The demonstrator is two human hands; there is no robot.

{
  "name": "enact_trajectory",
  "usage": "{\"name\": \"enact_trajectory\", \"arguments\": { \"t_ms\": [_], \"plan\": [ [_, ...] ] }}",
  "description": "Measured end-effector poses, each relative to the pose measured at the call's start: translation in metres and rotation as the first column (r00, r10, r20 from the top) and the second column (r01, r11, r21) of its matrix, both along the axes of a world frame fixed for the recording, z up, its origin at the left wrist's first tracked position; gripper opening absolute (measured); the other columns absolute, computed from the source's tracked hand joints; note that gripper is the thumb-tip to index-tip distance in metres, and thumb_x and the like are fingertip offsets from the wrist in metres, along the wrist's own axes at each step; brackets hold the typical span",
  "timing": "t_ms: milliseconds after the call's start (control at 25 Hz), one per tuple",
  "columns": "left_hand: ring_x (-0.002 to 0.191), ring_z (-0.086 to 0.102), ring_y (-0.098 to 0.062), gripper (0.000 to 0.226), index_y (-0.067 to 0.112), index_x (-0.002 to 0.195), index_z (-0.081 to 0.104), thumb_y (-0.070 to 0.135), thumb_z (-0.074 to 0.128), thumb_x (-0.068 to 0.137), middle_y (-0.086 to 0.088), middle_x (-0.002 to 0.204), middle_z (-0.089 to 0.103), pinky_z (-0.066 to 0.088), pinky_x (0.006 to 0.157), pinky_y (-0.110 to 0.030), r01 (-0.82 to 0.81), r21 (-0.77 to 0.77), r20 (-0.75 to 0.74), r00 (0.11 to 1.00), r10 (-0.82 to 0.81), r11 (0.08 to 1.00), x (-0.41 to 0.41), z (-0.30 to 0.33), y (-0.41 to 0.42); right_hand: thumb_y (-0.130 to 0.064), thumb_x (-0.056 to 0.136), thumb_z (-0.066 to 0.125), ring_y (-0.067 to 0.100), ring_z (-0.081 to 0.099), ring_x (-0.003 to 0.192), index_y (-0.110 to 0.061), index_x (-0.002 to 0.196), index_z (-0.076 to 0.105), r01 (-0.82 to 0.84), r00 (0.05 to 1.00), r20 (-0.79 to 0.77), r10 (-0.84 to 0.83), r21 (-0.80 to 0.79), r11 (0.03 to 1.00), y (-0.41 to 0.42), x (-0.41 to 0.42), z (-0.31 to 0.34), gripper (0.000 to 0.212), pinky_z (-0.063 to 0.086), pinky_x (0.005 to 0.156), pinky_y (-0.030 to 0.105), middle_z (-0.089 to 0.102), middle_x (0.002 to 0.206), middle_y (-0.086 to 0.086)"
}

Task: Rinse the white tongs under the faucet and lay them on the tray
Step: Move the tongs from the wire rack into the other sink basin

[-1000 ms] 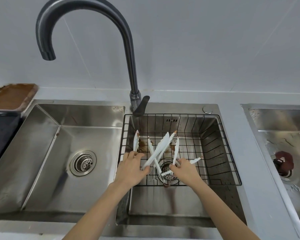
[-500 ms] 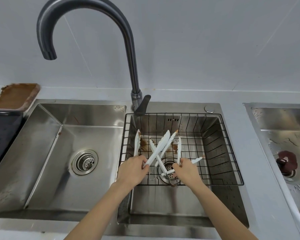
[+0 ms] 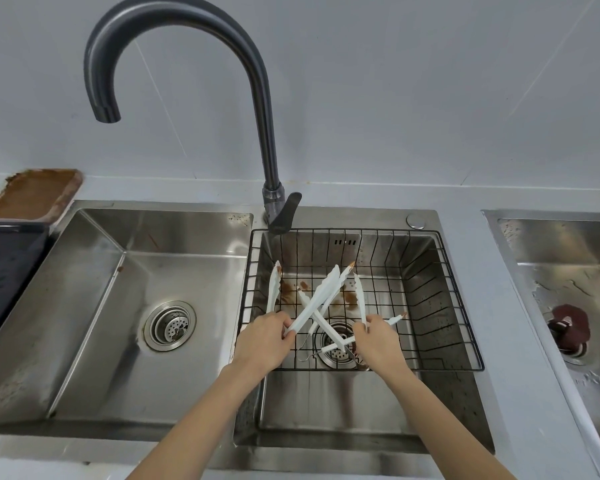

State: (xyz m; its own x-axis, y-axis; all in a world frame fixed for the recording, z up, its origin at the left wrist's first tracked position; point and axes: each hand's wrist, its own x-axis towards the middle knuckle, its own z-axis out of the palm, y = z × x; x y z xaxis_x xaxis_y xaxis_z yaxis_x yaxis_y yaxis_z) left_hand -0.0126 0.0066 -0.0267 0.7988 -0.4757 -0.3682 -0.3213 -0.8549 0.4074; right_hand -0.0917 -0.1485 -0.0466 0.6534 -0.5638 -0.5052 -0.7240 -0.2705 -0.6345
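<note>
Unmoved: sauce-tipped white tongs (image 3: 321,297) (both hands)

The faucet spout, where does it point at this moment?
In the head view, the faucet spout hangs at upper left, above the left sink basin, not over the wire basket where both hands hold the white tongs.

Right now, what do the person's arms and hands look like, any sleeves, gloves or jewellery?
Both forearms are bare up to the frame's bottom edge: no sleeves show. The left hand and the right hand wear no gloves, and no rings, watch or bracelets are visible on the fingers or wrists. No markings show either.
</note>
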Motion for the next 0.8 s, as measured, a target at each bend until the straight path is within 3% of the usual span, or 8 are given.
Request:
{"name": "enact_trajectory", "arguments": {
  "t_ms": [120, 240, 320, 480, 640, 720, 800],
  "plan": [
    [0.073, 0.052, -0.013, 0.021, 0.016, 0.105, 0.060, 0.024, 0.047, 0.092, 0.000, 0.089, 0.062, 0.039, 0.061, -0.023, -0.007, -0.006, -0.002, 1.000, 0.007, 1.000, -0.001, 0.001, 0.001, -0.009, 0.091, 0.036, 0.025, 0.046, 0.063, -0.015, 0.065, 0.037, 0.040, 0.999, 0.037, -0.039, -0.031, 0.999, -0.002, -0.001, 0.000, 0.027, 0.035, 0.053, 0.026, 0.048, 0.085, 0.017],
    [0.074, 0.051, -0.013, 0.021, 0.014, 0.106, 0.059, 0.023, 0.046, 0.092, 0.002, 0.086, 0.058, 0.039, 0.062, -0.024, -0.019, -0.010, 0.005, 1.000, 0.019, 1.000, -0.002, 0.001, -0.001, -0.008, 0.093, 0.033, 0.027, 0.046, 0.075, -0.014, 0.065, 0.034, 0.057, 0.997, 0.061, -0.053, -0.068, 0.996, -0.007, -0.004, 0.008, 0.029, 0.027, 0.048, 0.025, 0.048, 0.085, 0.017],
    [0.075, 0.051, -0.015, 0.021, 0.013, 0.105, 0.059, 0.022, 0.045, 0.092, -0.003, 0.093, 0.064, 0.042, 0.063, -0.027, -0.028, -0.005, 0.006, 1.000, 0.028, 1.000, -0.003, 0.002, -0.002, -0.007, 0.094, 0.032, 0.027, 0.041, 0.082, -0.015, 0.060, 0.031, 0.058, 0.996, 0.069, -0.053, -0.083, 0.995, -0.011, -0.009, 0.016, 0.034, 0.025, 0.055, 0.028, 0.047, 0.080, 0.013],
    [0.073, 0.054, -0.019, 0.021, 0.012, 0.104, 0.058, 0.022, 0.044, 0.092, -0.007, 0.101, 0.067, 0.048, 0.069, -0.032, -0.039, -0.006, 0.010, 0.999, 0.039, 0.999, -0.005, 0.003, -0.003, -0.008, 0.093, 0.032, 0.029, 0.046, 0.081, -0.013, 0.060, 0.032, 0.090, 0.994, 0.074, -0.082, -0.112, 0.990, -0.019, -0.015, 0.021, 0.034, 0.040, 0.065, 0.037, 0.050, 0.086, 0.017],
    [0.085, 0.062, -0.023, 0.022, 0.013, 0.106, 0.058, 0.023, 0.045, 0.092, -0.006, 0.105, 0.066, 0.048, 0.071, -0.032, -0.025, 0.002, 0.018, 1.000, 0.024, 1.000, -0.003, 0.006, -0.004, -0.013, 0.093, 0.031, 0.036, 0.056, 0.091, -0.004, 0.083, 0.047, 0.152, 0.987, 0.079, -0.143, -0.121, 0.981, -0.027, -0.022, 0.021, 0.020, 0.047, 0.082, 0.044, 0.056, 0.101, 0.021],
    [0.080, 0.057, -0.020, 0.022, 0.013, 0.107, 0.058, 0.023, 0.045, 0.093, -0.006, 0.106, 0.066, 0.044, 0.069, -0.030, -0.018, 0.012, 0.008, 1.000, 0.018, 1.000, -0.003, 0.005, -0.004, -0.015, 0.093, 0.031, 0.040, 0.058, 0.092, 0.003, 0.102, 0.052, 0.196, 0.979, 0.087, -0.184, -0.146, 0.970, -0.034, -0.026, 0.023, 0.029, 0.049, 0.081, 0.044, 0.057, 0.110, 0.024],
    [0.077, 0.051, -0.017, 0.021, 0.013, 0.107, 0.059, 0.022, 0.046, 0.093, -0.005, 0.108, 0.066, 0.042, 0.068, -0.029, -0.009, 0.027, 0.003, 1.000, 0.009, 1.000, -0.005, 0.004, -0.004, -0.015, 0.093, 0.031, 0.039, 0.058, 0.089, 0.004, 0.109, 0.051, 0.224, 0.973, 0.092, -0.211, -0.167, 0.960, -0.042, -0.031, 0.028, 0.032, 0.047, 0.074, 0.041, 0.057, 0.112, 0.027]
  ]
}}
